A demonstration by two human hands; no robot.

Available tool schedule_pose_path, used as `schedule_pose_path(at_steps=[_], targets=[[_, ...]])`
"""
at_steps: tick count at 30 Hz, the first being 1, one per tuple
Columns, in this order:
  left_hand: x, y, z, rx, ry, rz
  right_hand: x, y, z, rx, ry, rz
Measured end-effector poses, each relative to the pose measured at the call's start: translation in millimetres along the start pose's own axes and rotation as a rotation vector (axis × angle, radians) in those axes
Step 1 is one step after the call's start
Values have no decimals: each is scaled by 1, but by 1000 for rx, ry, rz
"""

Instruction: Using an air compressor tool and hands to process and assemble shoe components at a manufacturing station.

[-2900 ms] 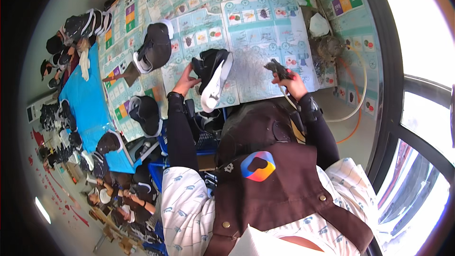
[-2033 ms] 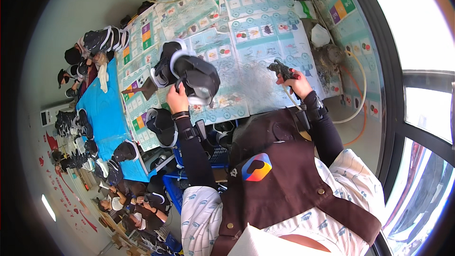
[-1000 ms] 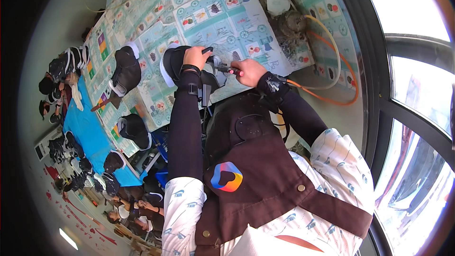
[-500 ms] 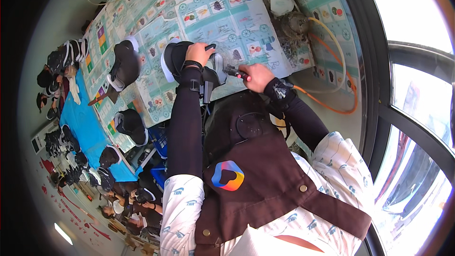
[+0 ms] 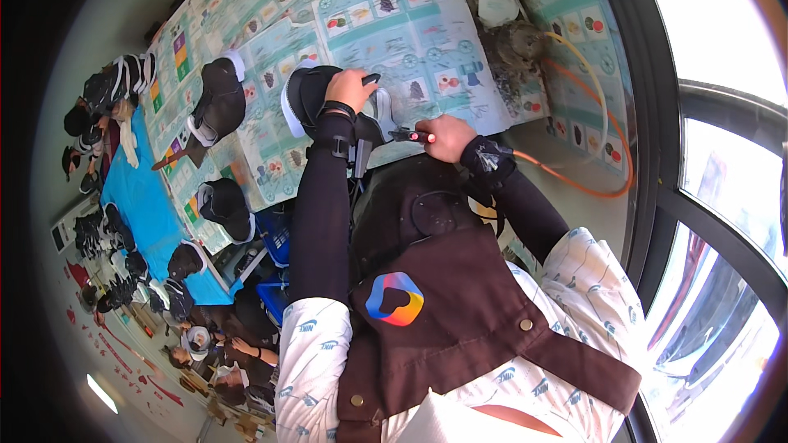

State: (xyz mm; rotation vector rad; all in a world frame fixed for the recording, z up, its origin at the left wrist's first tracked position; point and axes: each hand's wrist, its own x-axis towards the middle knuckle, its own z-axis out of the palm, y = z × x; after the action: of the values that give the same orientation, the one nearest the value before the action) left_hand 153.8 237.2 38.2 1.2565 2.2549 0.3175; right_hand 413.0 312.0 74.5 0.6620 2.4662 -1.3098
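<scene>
Left hand (image 5: 350,92) clasps 1 black shoe (image 5: 309,97), right hand (image 5: 448,138) 1 dark tool (image 5: 404,135), near the table edge (image 5: 487,117) with room beyond.

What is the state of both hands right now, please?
Left hand: closed, holding a black shoe with a white sole.
Right hand: closed, holding a dark tool, its tip near the shoe.

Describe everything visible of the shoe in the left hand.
The shoe is black, material unclear, with white sole edging on its left and pale grey toward its right. The left hand grips it from above near the edge of the table. A dark tool in the right hand points toward its right end; contact unclear.
</scene>
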Motion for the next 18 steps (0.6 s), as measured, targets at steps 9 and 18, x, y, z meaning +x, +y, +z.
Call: schedule_pose_path(at_steps=[9,18], targets=[[-64,-58,-116,434,288,57,-6,0,-28,395,154,-95],[-17,-28,-9,-170,371,-44,36,4,2,128,308,-60]])
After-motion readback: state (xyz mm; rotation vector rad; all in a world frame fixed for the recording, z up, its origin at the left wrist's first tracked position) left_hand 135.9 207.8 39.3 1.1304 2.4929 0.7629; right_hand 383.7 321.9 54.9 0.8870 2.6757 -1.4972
